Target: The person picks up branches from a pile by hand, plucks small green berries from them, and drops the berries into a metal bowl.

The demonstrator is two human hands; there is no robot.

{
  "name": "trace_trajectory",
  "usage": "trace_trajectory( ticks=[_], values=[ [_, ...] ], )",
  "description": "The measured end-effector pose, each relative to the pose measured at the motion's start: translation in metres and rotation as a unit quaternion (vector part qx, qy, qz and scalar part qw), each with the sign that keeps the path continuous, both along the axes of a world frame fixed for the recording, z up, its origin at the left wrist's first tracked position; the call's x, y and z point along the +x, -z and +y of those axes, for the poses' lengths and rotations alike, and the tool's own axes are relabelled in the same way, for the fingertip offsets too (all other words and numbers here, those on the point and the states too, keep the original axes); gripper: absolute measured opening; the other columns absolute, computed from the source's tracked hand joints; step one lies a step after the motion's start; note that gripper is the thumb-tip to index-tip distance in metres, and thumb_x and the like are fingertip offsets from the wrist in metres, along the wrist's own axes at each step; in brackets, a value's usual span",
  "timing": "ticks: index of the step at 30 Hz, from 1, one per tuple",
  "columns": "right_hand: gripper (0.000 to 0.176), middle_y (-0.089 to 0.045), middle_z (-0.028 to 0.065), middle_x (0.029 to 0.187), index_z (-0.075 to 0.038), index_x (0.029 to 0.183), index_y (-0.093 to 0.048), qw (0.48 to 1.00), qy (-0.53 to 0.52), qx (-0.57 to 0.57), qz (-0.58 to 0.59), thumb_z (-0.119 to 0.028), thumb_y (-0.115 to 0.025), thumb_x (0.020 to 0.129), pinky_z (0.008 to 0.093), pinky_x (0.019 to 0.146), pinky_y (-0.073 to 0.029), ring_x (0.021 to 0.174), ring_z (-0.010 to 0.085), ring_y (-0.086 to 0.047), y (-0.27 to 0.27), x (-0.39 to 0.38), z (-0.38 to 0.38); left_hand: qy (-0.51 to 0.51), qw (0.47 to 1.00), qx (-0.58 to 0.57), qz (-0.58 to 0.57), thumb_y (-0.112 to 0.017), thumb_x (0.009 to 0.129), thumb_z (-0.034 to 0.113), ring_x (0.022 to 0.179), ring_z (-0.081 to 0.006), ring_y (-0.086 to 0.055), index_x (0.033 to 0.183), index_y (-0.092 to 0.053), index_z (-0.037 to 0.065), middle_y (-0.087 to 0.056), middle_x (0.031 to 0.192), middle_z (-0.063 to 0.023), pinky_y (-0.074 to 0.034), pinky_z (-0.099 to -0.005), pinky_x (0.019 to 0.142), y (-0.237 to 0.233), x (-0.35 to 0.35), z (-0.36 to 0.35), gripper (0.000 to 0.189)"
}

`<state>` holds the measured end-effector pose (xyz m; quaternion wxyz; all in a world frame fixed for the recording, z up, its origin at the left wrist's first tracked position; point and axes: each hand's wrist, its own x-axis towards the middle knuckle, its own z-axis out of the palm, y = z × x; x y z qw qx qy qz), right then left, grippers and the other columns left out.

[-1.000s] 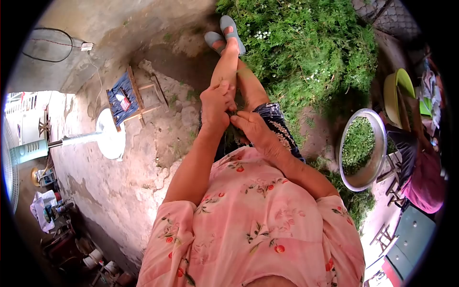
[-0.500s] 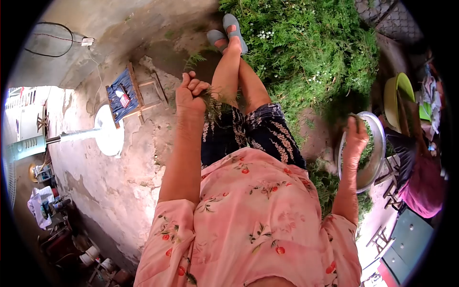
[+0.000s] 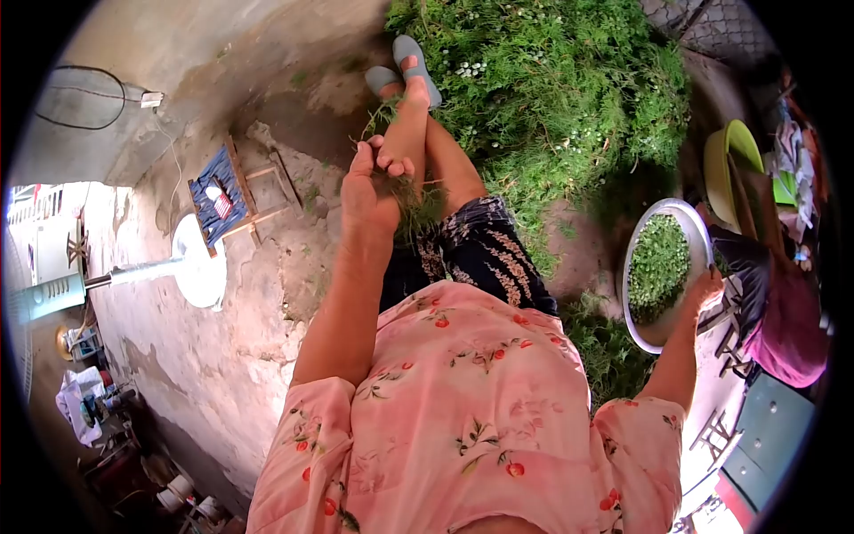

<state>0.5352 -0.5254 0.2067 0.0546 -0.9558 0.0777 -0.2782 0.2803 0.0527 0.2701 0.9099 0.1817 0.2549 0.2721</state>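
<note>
My left hand [image 3: 374,191], over my lap, is closed around thin green sprigs [image 3: 418,209] that hang below its fingers and stick up past them. To the right stands a round metal basin [image 3: 694,218] holding small green pieces [image 3: 658,267]. At the basin's right rim is my right hand [image 3: 705,289]; its fingers are small and partly hidden, so their grip cannot be made out. A large heap of leafy green branches [image 3: 551,98] with pale berries lies beyond and right of my legs.
More greenery [image 3: 609,351] lies near my right side. Left of my legs is a small stool [image 3: 222,196] with a blue woven top and a small item on it. A white fan [image 3: 200,262] stands beside it. A yellow-green tub [image 3: 734,169] and dark red cloth [image 3: 787,343] are at right.
My right hand has moved from over the greens in the basin to its right rim. My left hand, still holding sprigs, has shifted slightly toward my legs. The view has shifted a little.
</note>
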Motion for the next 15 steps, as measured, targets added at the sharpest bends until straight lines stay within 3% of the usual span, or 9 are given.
trace_trajectory(
  ticks=[3, 4, 5, 7, 10, 11, 13, 14, 15],
  values=[
    [0.027, -0.065, 0.0175, 0.083, -0.007, 0.093, -0.066, 0.98, 0.129, -0.084, 0.127, -0.019, -0.049, 0.077, 0.0382, 0.071, -0.05, 0.076, 0.0315, -0.063, 0.015, -0.006, -0.008, 0.013, 1.0, 0.008, -0.006, -0.043, 0.093, 0.028, 0.065, -0.018, -0.049, 0.094, -0.05, 0.005, -0.047, 0.07, -0.0012, -0.045, -0.0376, 0.071, 0.001, 0.003, -0.013, 0.024],
    [0.028, -0.065, 0.0186, 0.083, -0.005, 0.095, -0.064, 0.969, 0.205, -0.131, 0.049, -0.02, -0.048, 0.078, 0.0407, 0.07, -0.05, 0.073, 0.0336, -0.063, 0.027, -0.011, 0.004, 0.007, 1.0, 0.014, 0.021, -0.044, 0.093, 0.028, 0.068, -0.0185, -0.05, 0.095, -0.05, 0.005, -0.048, 0.072, -0.0019, -0.045, -0.0386, 0.074, -0.001, 0.003, -0.017, 0.024],
    [0.023, -0.062, 0.0214, 0.078, -0.006, 0.084, -0.063, 0.968, 0.216, -0.127, -0.01, -0.024, -0.05, 0.08, 0.0447, 0.067, -0.05, 0.083, 0.0295, -0.062, 0.035, -0.018, 0.01, 0.0, 0.999, 0.022, 0.049, -0.045, 0.093, 0.028, 0.071, -0.0191, -0.052, 0.095, -0.05, 0.004, -0.05, 0.075, -0.0025, -0.046, -0.0396, 0.078, -0.003, 0.003, -0.02, 0.024],
    [0.026, -0.064, 0.0188, 0.084, -0.008, 0.089, -0.066, 0.96, 0.187, 0.015, 0.206, -0.026, -0.05, 0.079, 0.0449, 0.067, -0.05, 0.081, 0.0304, -0.062, 0.006, -0.031, 0.017, 0.021, 0.998, 0.034, 0.048, -0.047, 0.092, 0.028, 0.076, -0.0197, -0.053, 0.096, -0.05, 0.004, -0.051, 0.079, -0.0028, -0.046, -0.0405, 0.082, -0.003, 0.0, -0.023, 0.024],
    [0.028, -0.065, 0.0168, 0.085, -0.01, 0.091, -0.068, 0.974, 0.151, 0.059, 0.157, -0.024, -0.047, 0.08, 0.0466, 0.068, -0.05, 0.079, 0.0304, -0.062, 0.038, -0.02, -0.014, 0.027, 0.998, 0.055, 0.032, -0.049, 0.091, 0.028, 0.075, -0.0205, -0.055, 0.096, -0.053, 0.005, -0.055, 0.079, -0.0037, -0.046, -0.0392, 0.076, -0.003, -0.001, -0.026, 0.024],
    [0.031, -0.062, 0.018, 0.096, -0.009, 0.104, -0.063, 0.981, 0.129, 0.094, 0.107, -0.022, -0.049, 0.08, 0.0461, 0.073, -0.049, 0.086, 0.0322, -0.06, 0.03, -0.029, 0.005, 0.023, 0.998, 0.054, 0.039, -0.049, 0.091, 0.028, 0.075, -0.0205, -0.055, 0.097, -0.053, 0.005, -0.055, 0.079, -0.0036, -0.046, -0.0389, 0.076, -0.004, 0.0, -0.027, 0.024],
    [0.04, -0.054, 0.0186, 0.111, -0.009, 0.118, -0.052, 0.969, 0.204, -0.024, 0.138, -0.02, -0.052, 0.079, 0.0434, 0.079, -0.049, 0.095, 0.0348, -0.057, 0.016, -0.037, 0.045, 0.024, 0.997, 0.051, 0.043, -0.048, 0.092, 0.027, 0.076, -0.0206, -0.055, 0.097, -0.053, 0.005, -0.055, 0.079, -0.0035, -0.046, -0.0386, 0.077, -0.007, 0.0, -0.031, 0.023],
    [0.051, -0.046, 0.0185, 0.12, -0.007, 0.126, -0.041, 0.971, 0.165, 0.014, 0.175, -0.022, -0.055, 0.08, 0.0412, 0.081, -0.048, 0.101, 0.0369, -0.053, 0.024, -0.033, 0.041, 0.033, 0.997, 0.05, 0.049, -0.048, 0.092, 0.027, 0.078, -0.0208, -0.056, 0.098, -0.053, 0.006, -0.056, 0.082, -0.0039, -0.046, -0.0385, 0.078, -0.008, 0.001, -0.034, 0.022],
    [0.045, -0.051, 0.0167, 0.114, -0.002, 0.117, -0.049, 0.995, 0.067, -0.008, 0.07, -0.021, -0.058, 0.077, 0.0396, 0.079, -0.049, 0.095, 0.035, -0.056, 0.048, -0.03, 0.03, 0.044, 0.996, 0.048, 0.056, -0.047, 0.092, 0.026, 0.08, -0.021, -0.057, 0.099, -0.053, 0.006, -0.057, 0.084, -0.0044, -0.045, -0.0384, 0.078, -0.009, 0.001, -0.037, 0.022]
  ],
)
